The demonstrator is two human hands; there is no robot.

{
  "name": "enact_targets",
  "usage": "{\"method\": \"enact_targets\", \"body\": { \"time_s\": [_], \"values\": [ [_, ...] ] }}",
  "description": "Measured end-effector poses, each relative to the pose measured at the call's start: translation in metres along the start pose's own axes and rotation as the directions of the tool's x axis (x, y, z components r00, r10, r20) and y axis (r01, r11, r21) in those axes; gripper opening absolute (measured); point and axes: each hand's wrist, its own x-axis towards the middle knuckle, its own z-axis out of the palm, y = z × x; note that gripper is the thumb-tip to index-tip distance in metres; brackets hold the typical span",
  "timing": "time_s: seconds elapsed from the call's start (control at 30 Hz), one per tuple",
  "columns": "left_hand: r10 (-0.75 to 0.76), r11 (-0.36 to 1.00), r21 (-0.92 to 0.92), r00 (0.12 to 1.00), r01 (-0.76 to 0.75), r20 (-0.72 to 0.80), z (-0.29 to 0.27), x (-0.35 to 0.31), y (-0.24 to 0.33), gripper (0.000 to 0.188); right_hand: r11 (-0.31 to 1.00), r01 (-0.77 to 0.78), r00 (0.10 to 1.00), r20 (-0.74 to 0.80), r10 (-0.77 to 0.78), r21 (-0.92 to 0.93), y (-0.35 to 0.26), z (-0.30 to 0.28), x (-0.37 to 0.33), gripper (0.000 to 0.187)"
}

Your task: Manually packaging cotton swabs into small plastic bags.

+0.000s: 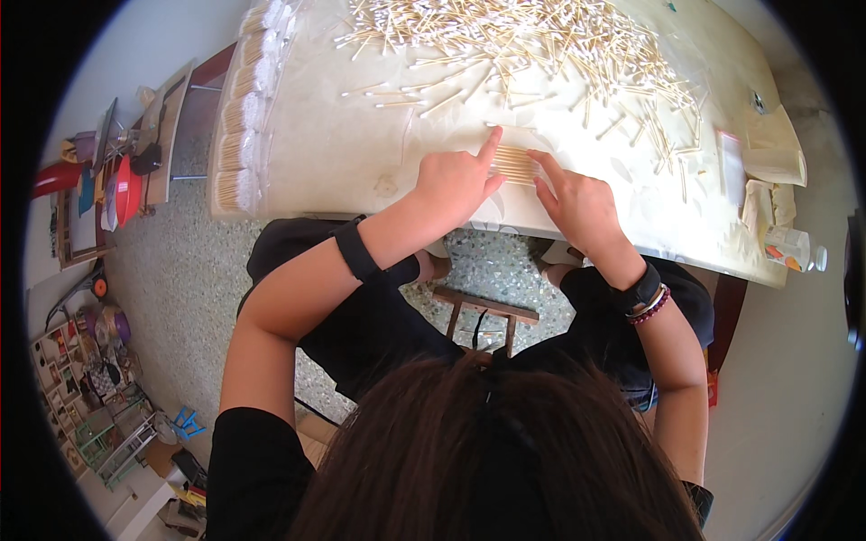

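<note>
A small row of cotton swabs (514,166) lies side by side on the table near its front edge, between my two hands. My left hand (453,184) is at the row's left end, index finger stretched out and thumb apart, the other fingers curled. At the right end, my right hand (582,206) rests with index finger and thumb spread by the swab tips. A single swab tip (492,124) shows just beyond my left index finger. Farther back spreads a large loose heap of cotton swabs (541,45), with several stray ones toward the right.
Clear bags packed with swabs (239,144) line the table's left edge. On the right lie a pale roll (776,167) and a clear plastic bottle (792,248). A wooden stool (487,304) stands below between my legs. Shelves with household things (77,388) are at far left.
</note>
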Motion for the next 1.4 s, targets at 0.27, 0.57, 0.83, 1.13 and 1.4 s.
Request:
{"method": "enact_targets", "body": {
  "time_s": [0.27, 0.57, 0.83, 1.13, 1.4],
  "values": [
    [0.021, 0.999, -0.024, 1.0, -0.021, -0.007, -0.004, -0.002, 0.001, 0.058, 1.0, -0.011, 1.0, 0.009, 0.01, 0.023, 0.0, 0.0, 0.0, 0.031],
    [0.051, 0.999, -0.014, 0.998, -0.05, 0.025, -0.006, -0.009, 0.001, 0.057, 1.0, 0.013, 1.0, 0.004, -0.013, -0.01, 0.001, -0.002, 0.0, 0.029],
    [0.14, 0.989, -0.018, 0.966, -0.148, -0.215, -0.009, -0.01, 0.0, 0.05, 0.999, 0.019, 0.994, -0.105, -0.015, 0.041, 0.004, -0.001, 0.003, 0.029],
    [0.219, 0.957, -0.125, 0.934, -0.262, -0.281, 0.0, -0.007, -0.002, 0.047, 0.994, 0.11, 0.987, -0.124, -0.107, 0.024, 0.012, 0.001, 0.004, 0.043],
    [0.248, 0.93, -0.195, 0.923, -0.312, -0.293, 0.004, -0.004, -0.001, 0.041, 0.986, 0.162, 0.979, -0.134, -0.157, 0.033, 0.012, 0.004, 0.005, 0.042]
  ]
}}
